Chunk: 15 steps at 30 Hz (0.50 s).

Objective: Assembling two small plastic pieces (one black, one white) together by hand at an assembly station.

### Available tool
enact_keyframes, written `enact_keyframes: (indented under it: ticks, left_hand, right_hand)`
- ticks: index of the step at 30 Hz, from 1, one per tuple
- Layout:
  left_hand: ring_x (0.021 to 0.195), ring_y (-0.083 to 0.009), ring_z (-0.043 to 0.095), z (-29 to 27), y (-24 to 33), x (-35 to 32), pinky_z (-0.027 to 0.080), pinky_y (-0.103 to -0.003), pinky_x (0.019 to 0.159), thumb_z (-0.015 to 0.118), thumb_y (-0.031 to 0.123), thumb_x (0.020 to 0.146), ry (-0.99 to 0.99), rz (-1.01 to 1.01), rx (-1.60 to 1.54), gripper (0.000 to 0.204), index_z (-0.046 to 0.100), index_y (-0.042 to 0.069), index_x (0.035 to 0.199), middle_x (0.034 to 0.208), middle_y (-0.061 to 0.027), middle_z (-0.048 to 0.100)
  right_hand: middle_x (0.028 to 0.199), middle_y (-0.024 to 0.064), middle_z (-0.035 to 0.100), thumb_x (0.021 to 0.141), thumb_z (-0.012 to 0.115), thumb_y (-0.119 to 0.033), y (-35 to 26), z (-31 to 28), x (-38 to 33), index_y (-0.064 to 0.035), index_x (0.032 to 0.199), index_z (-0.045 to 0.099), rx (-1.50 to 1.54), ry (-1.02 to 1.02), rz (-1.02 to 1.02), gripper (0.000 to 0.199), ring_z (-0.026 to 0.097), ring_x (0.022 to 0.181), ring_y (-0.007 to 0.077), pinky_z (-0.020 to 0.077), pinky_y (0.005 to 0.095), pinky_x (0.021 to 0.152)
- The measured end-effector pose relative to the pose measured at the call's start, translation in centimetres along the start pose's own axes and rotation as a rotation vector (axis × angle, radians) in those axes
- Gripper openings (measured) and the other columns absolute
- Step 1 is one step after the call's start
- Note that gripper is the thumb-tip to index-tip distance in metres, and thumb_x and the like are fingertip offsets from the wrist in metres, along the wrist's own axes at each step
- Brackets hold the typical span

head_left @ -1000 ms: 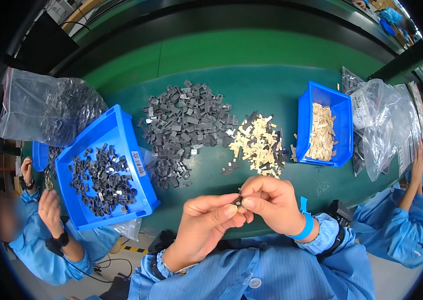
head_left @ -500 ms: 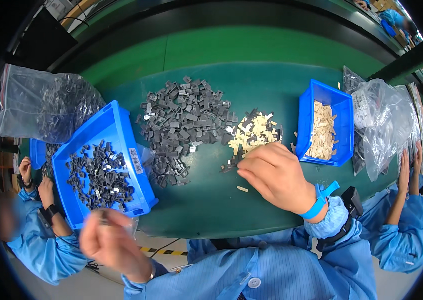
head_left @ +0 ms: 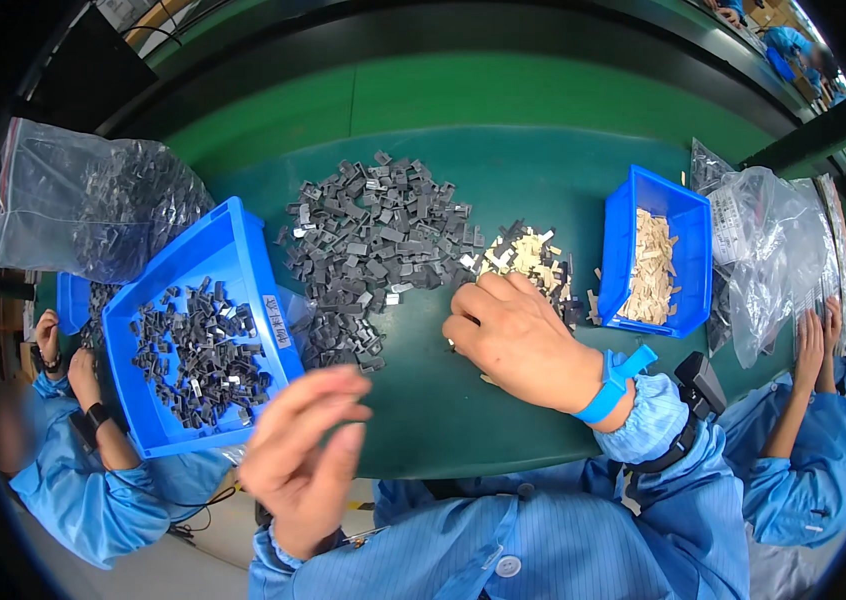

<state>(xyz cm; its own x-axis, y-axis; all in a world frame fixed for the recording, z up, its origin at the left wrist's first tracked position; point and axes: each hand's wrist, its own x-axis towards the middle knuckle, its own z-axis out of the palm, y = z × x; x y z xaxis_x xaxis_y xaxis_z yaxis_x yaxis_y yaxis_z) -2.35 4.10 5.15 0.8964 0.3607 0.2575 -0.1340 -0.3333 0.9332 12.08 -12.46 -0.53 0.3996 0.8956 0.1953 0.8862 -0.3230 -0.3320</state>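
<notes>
My left hand (head_left: 308, 455) is raised in front of the large blue bin's near right corner. Its fingers are stretched and apart, slightly blurred, with nothing visible in them. My right hand (head_left: 521, 340) is closed, fingers bent down to the green table beside the small pile of cream-coloured strips and black pieces (head_left: 533, 252). Its fingertips are hidden beneath the hand, so what they hold cannot be made out. Left of that pile lies a big heap of small dark grey plastic parts (head_left: 373, 230). The large blue bin (head_left: 255, 275) contains more dark parts.
A smaller blue bin (head_left: 616, 250) of cream strips stands on the right, beside clear plastic bags (head_left: 768, 260). Another clear bag with dark parts (head_left: 93, 205) sits behind the large bin. Co-workers in blue (head_left: 93, 490) sit at left and right (head_left: 798, 460).
My left hand has moved right from the large bin's near edge; the small dark part it held no longer shows. My right hand has shifted left, its fingers curling further down.
</notes>
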Motion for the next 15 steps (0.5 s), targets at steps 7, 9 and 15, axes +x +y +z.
enact_keyframes:
  ticks: [7, 9, 15]
  left_hand:
    - [0.090, -0.0227, 0.062, 3.2, -3.3, -1.0, 0.055, -0.030, 0.067, 0.057, -0.004, 0.081, -0.074, -0.464, -0.510, 0.029, 0.054, -0.007, 0.110, 0.107, -0.0170, 0.056]
    - [0.089, -0.0221, 0.062, 3.8, -3.6, -1.2, 0.055, -0.029, 0.067, 0.057, -0.002, 0.082, -0.084, -0.470, -0.528, 0.033, 0.051, -0.006, 0.114, 0.107, -0.0164, 0.056]
    - [0.080, -0.0220, 0.063, 4.6, -3.7, -0.2, 0.055, -0.027, 0.058, 0.056, 0.003, 0.084, 0.049, -0.543, -0.540, 0.033, 0.050, -0.003, 0.116, 0.104, -0.0166, 0.058]
  right_hand:
    - [0.079, 0.0020, 0.053, 0.062, 0.063, -0.009, 0.1, 0.3, 0.1, -0.0083, 0.076, 0.057, 0.086, 0.054, -0.065, 0.015, 0.048, 0.078, 0.0196, 0.0370, 0.0317, 0.067]
    - [0.079, 0.0015, 0.054, 0.063, 0.063, -0.008, 0.3, 0.5, 0.0, -0.0089, 0.075, 0.057, 0.122, 0.071, -0.076, 0.014, 0.049, 0.079, 0.0195, 0.0372, 0.0317, 0.067]
    - [0.085, 0.0022, 0.058, 0.066, 0.068, -0.006, 1.7, -0.9, -0.5, -0.0086, 0.072, 0.059, 0.511, 0.150, -0.006, 0.011, 0.051, 0.087, 0.0207, 0.0392, 0.0319, 0.075]
